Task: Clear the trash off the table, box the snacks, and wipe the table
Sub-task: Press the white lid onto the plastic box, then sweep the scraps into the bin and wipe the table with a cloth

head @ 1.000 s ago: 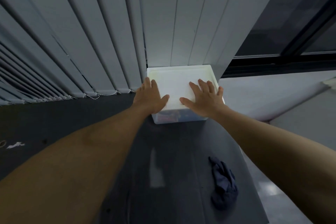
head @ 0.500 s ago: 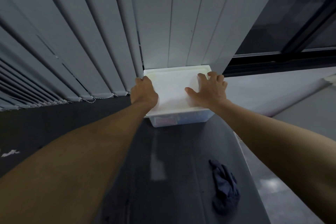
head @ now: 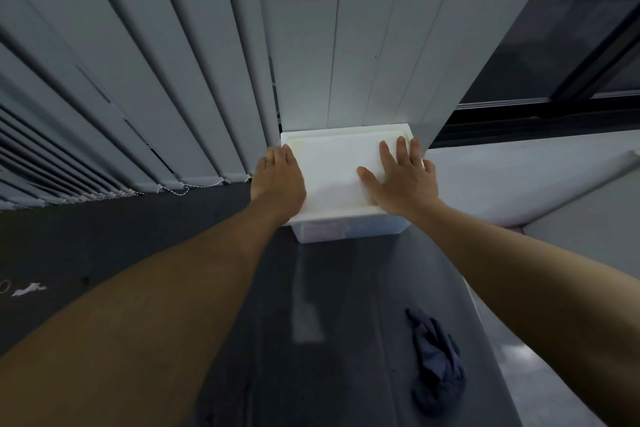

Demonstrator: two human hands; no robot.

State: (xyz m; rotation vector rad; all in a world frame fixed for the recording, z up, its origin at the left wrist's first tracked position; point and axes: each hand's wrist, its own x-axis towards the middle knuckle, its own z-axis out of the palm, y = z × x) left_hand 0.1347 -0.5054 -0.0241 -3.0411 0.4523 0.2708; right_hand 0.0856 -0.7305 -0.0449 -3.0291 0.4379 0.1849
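My feed is dim and bluish-grey overall. The white box lid (head: pixel 332 170) is the brightest patch, nearly blown out, with a soft glow on the blinds (head: pixel 346 45) just behind it. A pale streak of glare runs down the dark bench (head: pixel 306 305), and another shines on the floor (head: pixel 530 357). The window (head: pixel 571 28) reads black. Wide-angle distortion fans the slats at the left edge. The forearms (head: pixel 156 340) nearest me look soft, and the cloth (head: pixel 436 354) loses detail in shadow.

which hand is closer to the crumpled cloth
Right. The right hand lies on the lid, right side, beyond the cloth; the left hand is at its left edge, farther.
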